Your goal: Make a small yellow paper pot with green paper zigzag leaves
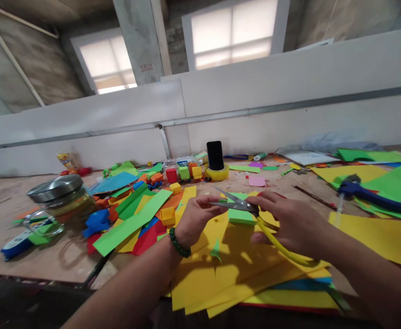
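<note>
My right hand is wrapped round the yellow handle of a pair of scissors, whose metal blades are apart and point left. Between the fingertips of my left hand is a small green paper piece, mostly hidden, right at the blades. A dark green bead bracelet circles my left wrist. Below both hands lie stacked yellow paper sheets, with a pointed green scrap on top. Just behind the scissors is a light green paper block.
A lidded glass jar stands left beside colored paper strips and small paper cubes. A phone leans upright on a yellow tape roll. At right lie a blue glue gun, a pencil and more paper sheets.
</note>
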{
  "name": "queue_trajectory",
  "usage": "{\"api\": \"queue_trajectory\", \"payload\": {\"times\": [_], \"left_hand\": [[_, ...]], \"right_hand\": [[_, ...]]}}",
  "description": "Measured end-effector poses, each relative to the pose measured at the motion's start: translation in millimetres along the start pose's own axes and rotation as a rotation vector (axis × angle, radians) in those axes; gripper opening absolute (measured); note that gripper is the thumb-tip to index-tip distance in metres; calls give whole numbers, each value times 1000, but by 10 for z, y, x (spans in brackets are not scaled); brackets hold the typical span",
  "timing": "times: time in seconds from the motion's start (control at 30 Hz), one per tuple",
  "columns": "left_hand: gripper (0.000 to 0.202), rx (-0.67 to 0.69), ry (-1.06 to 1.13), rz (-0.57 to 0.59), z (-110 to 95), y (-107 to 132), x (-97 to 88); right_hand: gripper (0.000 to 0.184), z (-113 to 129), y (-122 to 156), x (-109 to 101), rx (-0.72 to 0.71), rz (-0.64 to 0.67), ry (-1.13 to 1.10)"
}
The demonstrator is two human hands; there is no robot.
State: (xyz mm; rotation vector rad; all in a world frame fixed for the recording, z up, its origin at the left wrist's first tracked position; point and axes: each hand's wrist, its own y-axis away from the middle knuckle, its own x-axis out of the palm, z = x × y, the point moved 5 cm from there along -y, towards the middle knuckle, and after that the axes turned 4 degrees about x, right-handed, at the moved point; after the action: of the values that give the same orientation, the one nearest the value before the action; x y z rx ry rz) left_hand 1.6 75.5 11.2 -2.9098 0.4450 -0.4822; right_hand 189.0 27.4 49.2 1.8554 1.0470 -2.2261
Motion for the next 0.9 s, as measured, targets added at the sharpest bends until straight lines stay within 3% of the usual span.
{"api": "queue_trajectory", "payload": {"times": [0.13,0.33,0.7,0.9], "left_hand": [[21,-11,-4,-2,15,-9,9],[21,-51,-16,-38,35,-23,-4],[16,-63,-148,84,-26,-10,12],[15,-67,-197,147,4,-10,0]], "right_hand": [[62,11,21,19,-20,-79,144],[61,65,39,-10,-81,-128,183],[58,95,81,-42,-107,-139,199],[40,74,88,30,-147,-116,96]]}}
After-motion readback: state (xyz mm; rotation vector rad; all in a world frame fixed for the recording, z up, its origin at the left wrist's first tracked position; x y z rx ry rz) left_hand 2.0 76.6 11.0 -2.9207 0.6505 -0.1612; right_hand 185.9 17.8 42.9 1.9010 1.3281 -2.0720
